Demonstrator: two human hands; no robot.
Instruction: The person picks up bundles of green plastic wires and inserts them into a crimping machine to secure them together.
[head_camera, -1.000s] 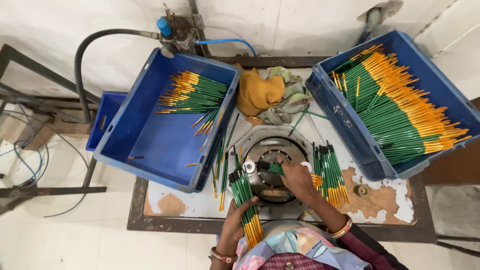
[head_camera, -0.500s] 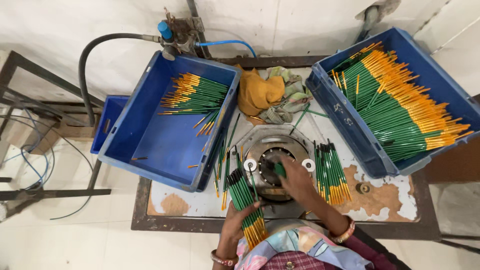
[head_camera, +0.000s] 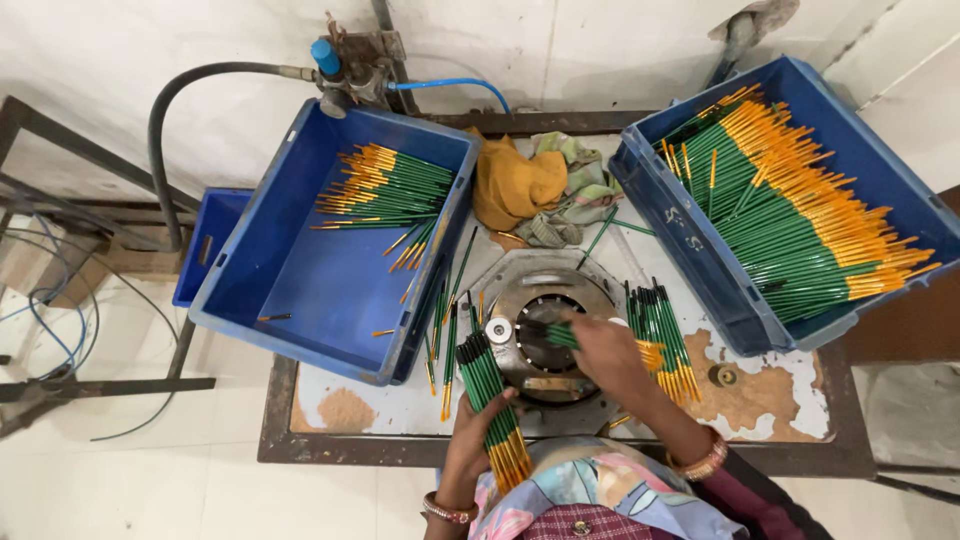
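Feeding green sticks into the round fixture (head_camera: 548, 335).
Right hand (head_camera: 610, 355) over the fixture, pinching one stick (head_camera: 562, 336) at its opening; left hand (head_camera: 470, 440) just left of the fixture, closed around a bundle (head_camera: 492, 405). Risk: loose bundle could fan out and spill off the table (head_camera: 780, 420); a skewed stick could jam. Left of the fixture, blue bin (head_camera: 300, 290) holding a small pile; right of it, second bin (head_camera: 700, 260) heaped full.

Workbench layout, overhead view.
A round machine fixture (head_camera: 548, 335) sits at the table's (head_camera: 770, 410) centre front; one crate (head_camera: 330, 270) stands to its left, another crate (head_camera: 720, 260) to its right, cloths (head_camera: 535, 185) behind it, loose pencils (head_camera: 665, 330) just right of it.
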